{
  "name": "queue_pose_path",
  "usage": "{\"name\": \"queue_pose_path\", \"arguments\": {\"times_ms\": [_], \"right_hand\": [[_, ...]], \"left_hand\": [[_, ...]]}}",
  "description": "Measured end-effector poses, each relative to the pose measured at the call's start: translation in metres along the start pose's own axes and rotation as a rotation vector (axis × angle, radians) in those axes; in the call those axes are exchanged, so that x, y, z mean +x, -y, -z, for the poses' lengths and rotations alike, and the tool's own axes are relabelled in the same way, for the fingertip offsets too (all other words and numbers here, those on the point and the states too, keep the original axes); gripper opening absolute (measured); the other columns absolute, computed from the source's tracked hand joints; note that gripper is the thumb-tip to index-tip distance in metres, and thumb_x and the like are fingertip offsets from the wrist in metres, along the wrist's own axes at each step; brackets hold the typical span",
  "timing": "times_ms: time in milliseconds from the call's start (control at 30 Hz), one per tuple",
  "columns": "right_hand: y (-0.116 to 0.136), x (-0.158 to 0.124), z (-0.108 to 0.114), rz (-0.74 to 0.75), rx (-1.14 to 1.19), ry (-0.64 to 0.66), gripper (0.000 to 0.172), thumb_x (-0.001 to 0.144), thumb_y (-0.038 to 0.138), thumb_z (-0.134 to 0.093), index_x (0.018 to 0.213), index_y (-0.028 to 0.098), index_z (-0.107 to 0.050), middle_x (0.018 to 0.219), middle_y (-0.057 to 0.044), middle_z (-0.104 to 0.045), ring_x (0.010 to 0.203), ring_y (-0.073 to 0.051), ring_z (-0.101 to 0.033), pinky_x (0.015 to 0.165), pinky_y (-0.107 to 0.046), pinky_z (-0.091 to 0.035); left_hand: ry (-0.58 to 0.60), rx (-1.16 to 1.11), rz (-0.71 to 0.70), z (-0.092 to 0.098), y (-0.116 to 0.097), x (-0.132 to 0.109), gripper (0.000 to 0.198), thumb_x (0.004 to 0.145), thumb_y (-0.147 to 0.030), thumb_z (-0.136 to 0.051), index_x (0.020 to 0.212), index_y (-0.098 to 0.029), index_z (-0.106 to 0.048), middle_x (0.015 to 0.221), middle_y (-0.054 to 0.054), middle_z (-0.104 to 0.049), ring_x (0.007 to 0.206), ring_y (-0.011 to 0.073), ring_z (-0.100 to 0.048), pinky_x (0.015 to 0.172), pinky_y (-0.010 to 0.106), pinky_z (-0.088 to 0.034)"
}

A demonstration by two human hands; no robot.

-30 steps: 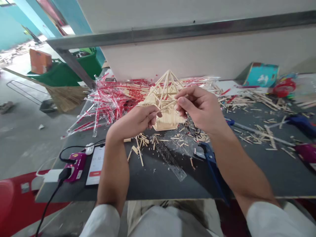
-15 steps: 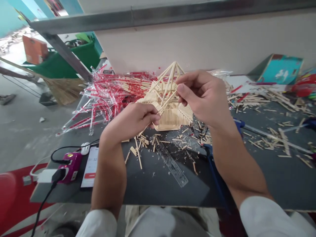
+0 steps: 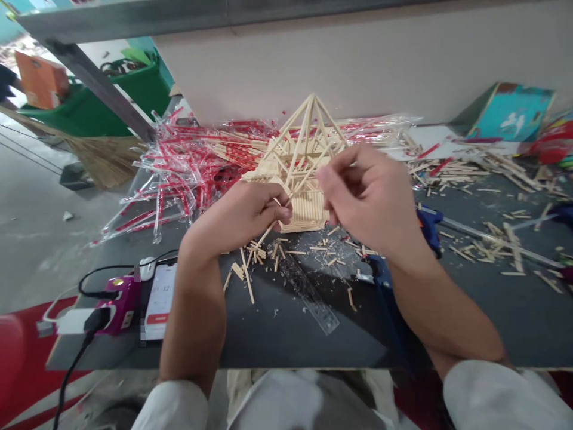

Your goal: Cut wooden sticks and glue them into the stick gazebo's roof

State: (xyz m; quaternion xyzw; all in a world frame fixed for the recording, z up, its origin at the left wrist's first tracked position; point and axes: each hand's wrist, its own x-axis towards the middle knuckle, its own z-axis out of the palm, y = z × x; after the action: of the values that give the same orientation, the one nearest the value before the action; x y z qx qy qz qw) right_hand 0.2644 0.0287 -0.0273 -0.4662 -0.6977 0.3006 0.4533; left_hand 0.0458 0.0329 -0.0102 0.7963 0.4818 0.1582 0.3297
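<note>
So, left hand [image 3: 250, 212] pinches thin stick [image 3: 307, 177] low down, right hand [image 3: 362, 197] pinches its upper end (bit blurry though). Two grips probably keep such a skinny piece steady, angled against stick house [image 3: 304, 128]. House sits mid-table [image 3: 447, 322] toward far edge, just behind hands, within easy reach. Offcuts [image 3: 255, 251] and clear ruler [image 3: 310, 292] lie nearer front edge.
</note>
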Motion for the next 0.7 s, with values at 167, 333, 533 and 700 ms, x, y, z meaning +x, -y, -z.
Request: {"name": "queue_pose_path", "arguments": {"times_ms": [167, 333, 533, 700], "right_hand": [[0.008, -0.006, 0.002, 0.0, -0.184, 0.28, 0.024, 0.097, 0.036, -0.068, 0.079, 0.018, -0.066, 0.066, 0.0, -0.065, 0.058, -0.012, -0.055, 0.06, -0.03, -0.038], [0.004, -0.006, -0.009, -0.073, -0.012, 0.231, 0.028, 0.097, 0.046, -0.067, 0.087, 0.019, -0.066, 0.077, -0.002, -0.07, 0.068, -0.015, -0.062, 0.066, -0.03, -0.043], [-0.009, -0.002, -0.02, -0.103, 0.098, 0.187, 0.041, 0.095, 0.058, -0.067, 0.079, 0.02, -0.059, 0.07, -0.002, -0.064, 0.066, -0.014, -0.056, 0.062, -0.029, -0.04], [-0.011, -0.001, -0.022, -0.108, 0.122, 0.159, 0.045, 0.093, 0.063, -0.066, 0.079, 0.02, -0.06, 0.07, -0.003, -0.064, 0.066, -0.015, -0.055, 0.059, -0.03, -0.039]], "left_hand": [[-0.06, 0.044, 0.048, 0.001, -0.006, -0.002, 0.009, 0.093, -0.024, -0.064, 0.09, -0.018, -0.071, 0.075, -0.001, -0.078, 0.065, 0.0114, -0.069, 0.066, 0.025, -0.047], [-0.141, 0.141, 0.044, -0.003, -0.014, -0.005, 0.009, 0.089, -0.024, -0.067, 0.084, -0.019, -0.071, 0.071, -0.002, -0.076, 0.064, 0.0123, -0.068, 0.069, 0.026, -0.046], [-0.166, 0.178, 0.079, -0.007, -0.019, -0.005, 0.013, 0.088, -0.03, -0.071, 0.084, -0.018, -0.073, 0.07, 0.0, -0.075, 0.064, 0.0138, -0.066, 0.065, 0.028, -0.044], [-0.016, 0.126, 0.067, 0.002, -0.007, -0.006, 0.02, 0.087, -0.037, -0.071, 0.08, -0.019, -0.074, 0.067, -0.001, -0.073, 0.06, 0.0123, -0.064, 0.061, 0.027, -0.044]]}}
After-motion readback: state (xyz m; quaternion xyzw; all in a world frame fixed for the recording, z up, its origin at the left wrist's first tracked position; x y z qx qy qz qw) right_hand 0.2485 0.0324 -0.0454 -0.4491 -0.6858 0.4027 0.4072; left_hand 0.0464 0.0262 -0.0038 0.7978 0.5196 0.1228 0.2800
